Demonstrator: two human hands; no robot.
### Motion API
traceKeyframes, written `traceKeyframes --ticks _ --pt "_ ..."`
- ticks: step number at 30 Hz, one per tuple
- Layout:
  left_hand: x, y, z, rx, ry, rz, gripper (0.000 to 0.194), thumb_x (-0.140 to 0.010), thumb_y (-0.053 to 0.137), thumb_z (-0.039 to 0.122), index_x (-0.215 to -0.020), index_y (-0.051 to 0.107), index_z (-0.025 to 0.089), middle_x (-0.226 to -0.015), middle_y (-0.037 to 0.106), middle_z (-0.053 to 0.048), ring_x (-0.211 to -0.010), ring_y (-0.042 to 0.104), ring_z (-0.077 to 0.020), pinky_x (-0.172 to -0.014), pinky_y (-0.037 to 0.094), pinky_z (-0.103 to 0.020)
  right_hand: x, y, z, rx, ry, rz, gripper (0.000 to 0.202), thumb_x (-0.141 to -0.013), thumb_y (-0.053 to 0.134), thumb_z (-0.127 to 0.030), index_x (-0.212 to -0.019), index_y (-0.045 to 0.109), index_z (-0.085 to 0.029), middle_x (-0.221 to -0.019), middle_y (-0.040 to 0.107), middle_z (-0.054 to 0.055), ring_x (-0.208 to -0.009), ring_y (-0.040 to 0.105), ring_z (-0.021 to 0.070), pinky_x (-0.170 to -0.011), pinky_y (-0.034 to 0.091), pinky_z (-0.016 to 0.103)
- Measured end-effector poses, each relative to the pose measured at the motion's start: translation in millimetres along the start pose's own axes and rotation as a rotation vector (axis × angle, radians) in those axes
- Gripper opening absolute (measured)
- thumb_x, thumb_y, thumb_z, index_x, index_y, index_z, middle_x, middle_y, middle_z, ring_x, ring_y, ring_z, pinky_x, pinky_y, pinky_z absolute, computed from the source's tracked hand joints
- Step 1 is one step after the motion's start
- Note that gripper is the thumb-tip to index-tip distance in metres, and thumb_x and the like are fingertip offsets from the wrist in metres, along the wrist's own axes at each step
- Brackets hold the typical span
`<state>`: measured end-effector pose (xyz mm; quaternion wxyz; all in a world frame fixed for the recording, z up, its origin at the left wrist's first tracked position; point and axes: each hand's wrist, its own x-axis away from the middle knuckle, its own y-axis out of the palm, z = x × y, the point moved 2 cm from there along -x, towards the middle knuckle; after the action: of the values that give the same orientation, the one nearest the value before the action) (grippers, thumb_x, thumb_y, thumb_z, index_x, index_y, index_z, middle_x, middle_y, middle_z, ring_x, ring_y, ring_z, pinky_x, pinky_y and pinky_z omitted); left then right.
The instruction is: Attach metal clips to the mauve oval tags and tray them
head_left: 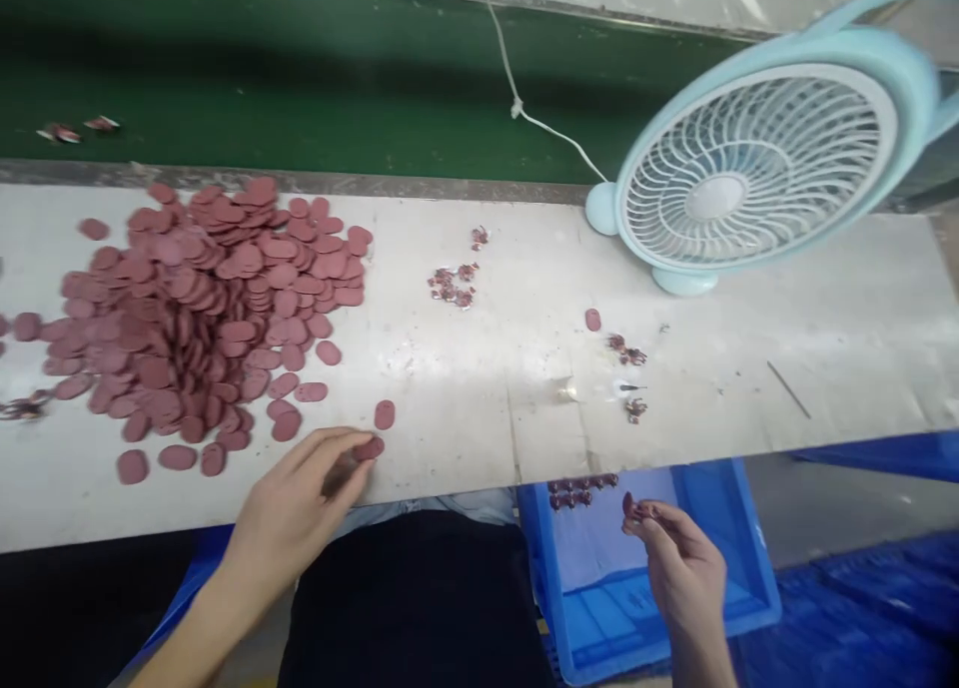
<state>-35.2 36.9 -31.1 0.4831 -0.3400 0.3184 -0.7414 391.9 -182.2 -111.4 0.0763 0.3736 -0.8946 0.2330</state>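
Between the thumb and fingertips of my left hand (pixel 304 488) is a reddish-brown oval disc (pixel 370 448), low over the front of the white table. Another loose oval disc (pixel 385 414) lies just beyond those fingertips. To the left spreads a large heap of the same discs (pixel 187 309). My right hand (pixel 685 558) is closed in a pinch over the blue bin, gripping a small reddish-brown piece (pixel 629 506); the fingers partly cover it. Several small dark red and metallic pieces (pixel 573 492) stand in rows on a pale sheet inside the bin.
A light blue fan (pixel 719 197) stands at the table's right rear, its white cord (pixel 554 132) running back. Small metallic parts (pixel 454 287) lie mid-table, with more parts (pixel 626 350) farther right. The blue bin (pixel 569 648) sits below the table's front edge. A thin rod (pixel 788 388) lies right.
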Motion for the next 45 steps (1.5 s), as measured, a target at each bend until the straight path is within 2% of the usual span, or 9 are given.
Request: traceKeyframes --ticks 6,12,20,29,34,38,42,43,45 --pt "-10 -6.7 8 0.182 -0.070 -0.157 0.031 -0.090 0.063 0.048 -0.113 0.074 0.031 -0.094 0.068 0.000 -0.077 0.063 -0.0178 -0.062 0.048 -0.023 -8 -12 81 0.329 0.033 0.042 0.038 -0.086 0.072 -0.051 -0.096 0.069 -0.014 -0.086 0.074 0.007 -0.076 0.071 0.0214 -0.074 0.060 0.039" --pt "-4 -6.6 21 0.601 -0.216 -0.086 0.023 -0.080 0.078 0.039 -0.101 0.079 0.030 -0.084 0.069 -0.001 -0.069 0.059 -0.0161 -0.057 0.050 -0.024 -9 -12 128 0.607 0.013 0.002 0.026 -0.098 0.064 -0.038 -0.110 0.067 -0.015 -0.107 0.069 0.006 -0.091 0.068 0.0191 -0.081 0.058 0.039" --pt "-1 1.4 25 0.984 -0.437 -0.049 0.022 -0.081 0.079 0.033 -0.103 0.081 0.032 -0.110 0.080 0.000 -0.067 0.069 -0.0186 -0.054 0.058 -0.029 -23 -8 150 0.782 -0.034 -0.056 0.026 -0.099 0.063 -0.035 -0.116 0.066 -0.016 -0.115 0.068 0.007 -0.102 0.067 0.0223 -0.090 0.057 0.044" --pt "-3 8.1 17 1.130 -0.478 -0.036 0.023 -0.076 0.084 0.031 -0.099 0.080 0.027 -0.097 0.083 -0.003 -0.064 0.072 -0.0175 -0.052 0.060 -0.026 -25 -1 143 0.855 0.007 -0.076 0.027 -0.098 0.063 -0.037 -0.115 0.066 -0.016 -0.114 0.069 0.007 -0.101 0.068 0.0218 -0.091 0.056 0.045" --pt "-2 14.4 10 1.162 -0.426 -0.052 0.034 -0.072 0.087 0.034 -0.103 0.078 0.022 -0.103 0.081 -0.008 -0.066 0.073 -0.0203 -0.054 0.062 -0.029 -21 -5 94 0.816 0.016 -0.008 0.045 -0.093 0.061 -0.054 -0.106 0.071 -0.012 -0.101 0.075 0.017 -0.091 0.073 0.0317 -0.080 0.058 0.046" --pt "0 16.7 6 1.159 -0.361 0.037 0.032 -0.078 0.081 0.037 -0.104 0.077 0.020 -0.103 0.080 -0.011 -0.069 0.073 -0.0220 -0.057 0.061 -0.031 -5 8 1 0.696 -0.079 -0.095 0.045 -0.085 0.061 -0.066 -0.086 0.074 -0.023 -0.075 0.076 0.009 -0.070 0.074 0.0308 -0.058 0.058 0.038" --pt "1 20.7 2 1.163 -0.278 0.100 0.032 -0.080 0.078 0.040 -0.105 0.077 0.020 -0.099 0.079 -0.010 -0.072 0.073 -0.0232 -0.061 0.061 -0.032 20 85 -117 0.297 -0.349 -0.415 0.027 -0.090 0.066 -0.048 -0.083 0.072 -0.023 -0.065 0.070 0.003 -0.052 0.064 0.0209 -0.049 0.054 0.030" --pt "1 21.8 1 1.179 -0.263 0.123 0.032 -0.081 0.078 0.041 -0.105 0.077 0.021 -0.099 0.079 -0.009 -0.072 0.072 -0.0229 -0.061 0.060 -0.032 23 114 -143 0.288 -0.458 -0.489 0.024 -0.092 0.064 -0.044 -0.082 0.071 -0.023 -0.068 0.070 0.004 -0.057 0.066 0.0208 -0.053 0.055 0.030" --pt "2 24.1 -2 1.227 -0.226 0.151 0.031 -0.081 0.078 0.042 -0.105 0.077 0.022 -0.097 0.079 -0.008 -0.070 0.071 -0.0220 -0.061 0.059 -0.031 14 177 -188 0.366 -0.717 -0.430 0.020 -0.097 0.058 -0.037 -0.091 0.069 -0.022 -0.087 0.072 0.007 -0.080 0.071 0.0231 -0.072 0.060 0.034"
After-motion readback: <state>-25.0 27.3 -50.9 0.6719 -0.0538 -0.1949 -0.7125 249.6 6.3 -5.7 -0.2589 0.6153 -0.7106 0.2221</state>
